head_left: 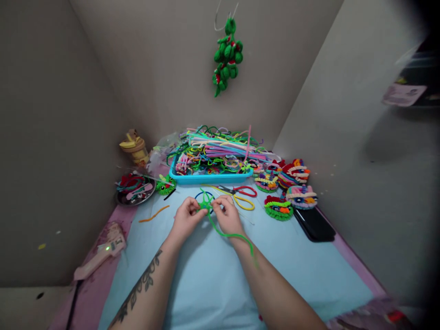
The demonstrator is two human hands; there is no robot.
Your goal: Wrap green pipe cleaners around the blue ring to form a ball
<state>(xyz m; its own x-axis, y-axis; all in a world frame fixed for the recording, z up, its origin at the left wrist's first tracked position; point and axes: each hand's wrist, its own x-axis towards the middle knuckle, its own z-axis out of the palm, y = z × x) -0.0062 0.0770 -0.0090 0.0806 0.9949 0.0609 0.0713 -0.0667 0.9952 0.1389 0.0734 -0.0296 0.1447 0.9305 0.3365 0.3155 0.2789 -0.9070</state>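
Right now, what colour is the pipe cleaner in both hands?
Green: the pipe cleaner shows best in the head view.

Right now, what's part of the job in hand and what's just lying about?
In hand: left hand, right hand, green pipe cleaner pinched between them.

Lying about, untouched: blue tray of pipe cleaners, scissors, orange pipe cleaner, glue gun, black phone, round woven pieces, hanging green ornament.
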